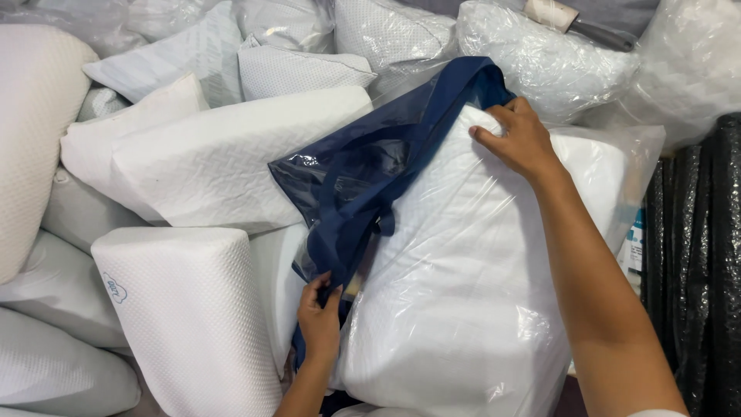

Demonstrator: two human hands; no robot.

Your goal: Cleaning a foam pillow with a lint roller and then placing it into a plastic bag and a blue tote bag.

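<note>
Far left of the frame: a tall cream pillow (31,139) with a knitted cover stands against the edge. Beside it, lower left, a contoured white foam pillow (193,316) with a small blue emblem lies tilted, bare of wrapping. Above it, left of centre, a large white quilted pillow (231,162) rests across the pile. Further white pillows, some in clear film, fill the upper part of the frame.

Lower centre: the left hand (319,320) is closed in a narrow pinch on the lower edge of a navy blue carry bag (363,185), fingers curled over the fabric trim. The bag has clear plastic panels and navy handles (347,224); it runs diagonally from lower centre to upper centre right and lies partly over the wrapped pillow.

Centre to right: a large white pillow in clear plastic wrap (463,293) occupies the middle of the frame, touching the foam pillow's neighbour on its left side. The navy bag's upper rim sits over its top corner.

Upper right of centre: the right hand (519,139) grips the bag's upper rim against the wrapped pillow's top corner, fingers bent and closed over the edge, forearm reaching down to the lower right.

Far right: a stack wrapped in black plastic (706,262) stands upright along the edge.
</note>
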